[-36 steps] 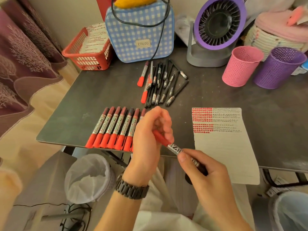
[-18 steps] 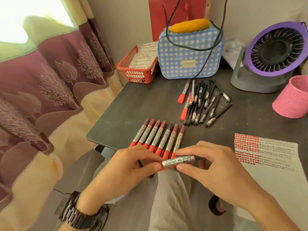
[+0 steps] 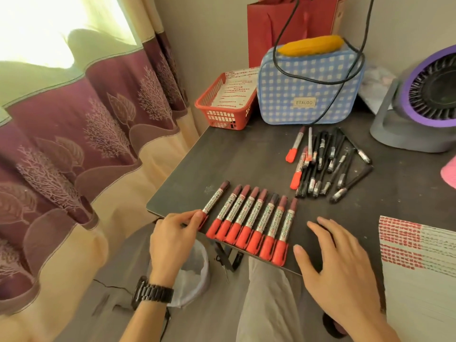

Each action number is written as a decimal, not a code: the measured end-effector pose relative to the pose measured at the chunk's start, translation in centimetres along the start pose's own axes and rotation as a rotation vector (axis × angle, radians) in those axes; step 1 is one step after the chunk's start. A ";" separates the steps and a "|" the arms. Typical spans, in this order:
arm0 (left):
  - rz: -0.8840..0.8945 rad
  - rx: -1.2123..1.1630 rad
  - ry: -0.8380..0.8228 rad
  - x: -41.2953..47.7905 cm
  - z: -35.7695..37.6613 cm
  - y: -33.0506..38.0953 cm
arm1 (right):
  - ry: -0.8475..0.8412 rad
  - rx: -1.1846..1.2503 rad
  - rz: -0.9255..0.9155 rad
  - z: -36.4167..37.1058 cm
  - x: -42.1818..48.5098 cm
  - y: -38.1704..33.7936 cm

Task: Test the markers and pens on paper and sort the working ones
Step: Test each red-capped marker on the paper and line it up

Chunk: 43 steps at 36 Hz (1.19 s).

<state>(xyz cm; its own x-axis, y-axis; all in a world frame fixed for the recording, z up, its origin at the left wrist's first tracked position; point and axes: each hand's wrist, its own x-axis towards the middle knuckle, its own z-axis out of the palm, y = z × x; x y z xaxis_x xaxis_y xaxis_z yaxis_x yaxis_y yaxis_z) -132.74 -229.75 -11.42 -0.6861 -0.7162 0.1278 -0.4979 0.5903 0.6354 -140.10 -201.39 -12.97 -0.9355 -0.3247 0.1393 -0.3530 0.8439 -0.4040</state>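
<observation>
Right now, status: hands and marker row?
Left hand pinches cap end of leftmost red marker, set apart from row of seven. Right hand open, empty. Nothing blocking.

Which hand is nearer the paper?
Right. The right hand is open just left of the paper; the left hand grips the leftmost marker, beyond the whole marker row.

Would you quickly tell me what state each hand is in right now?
Left hand: pinches the cap end of the leftmost red marker.
Right hand: open, fingers spread, holding nothing.
</observation>
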 end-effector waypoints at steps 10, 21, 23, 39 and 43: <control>0.001 0.026 -0.062 -0.8 0.5 0.7 | 0.005 -0.058 -0.036 0.2 -0.3 0.4; -0.017 0.029 -0.092 -0.6 0.6 0.9 | 0.022 -0.087 -0.038 0.3 -0.5 0.4; -0.010 0.041 -0.087 -0.6 0.6 1.0 | 0.013 -0.097 -0.035 0.3 -0.5 0.4; 0.265 0.228 -0.216 4.8 3.0 8.4 | 0.048 -0.177 -0.042 0.5 -0.5 0.7; 0.362 0.245 -0.345 7.1 6.1 13.4 | 0.024 -0.170 -0.040 0.9 -0.6 1.0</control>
<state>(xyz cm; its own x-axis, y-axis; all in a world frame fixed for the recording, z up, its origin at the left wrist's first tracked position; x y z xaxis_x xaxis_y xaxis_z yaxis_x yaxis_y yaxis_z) -147.56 -224.67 -6.65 -0.9496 -0.3126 0.0214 -0.2790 0.8748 0.3961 -139.89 -200.70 -14.30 -0.9200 -0.3510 0.1741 -0.3853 0.8913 -0.2390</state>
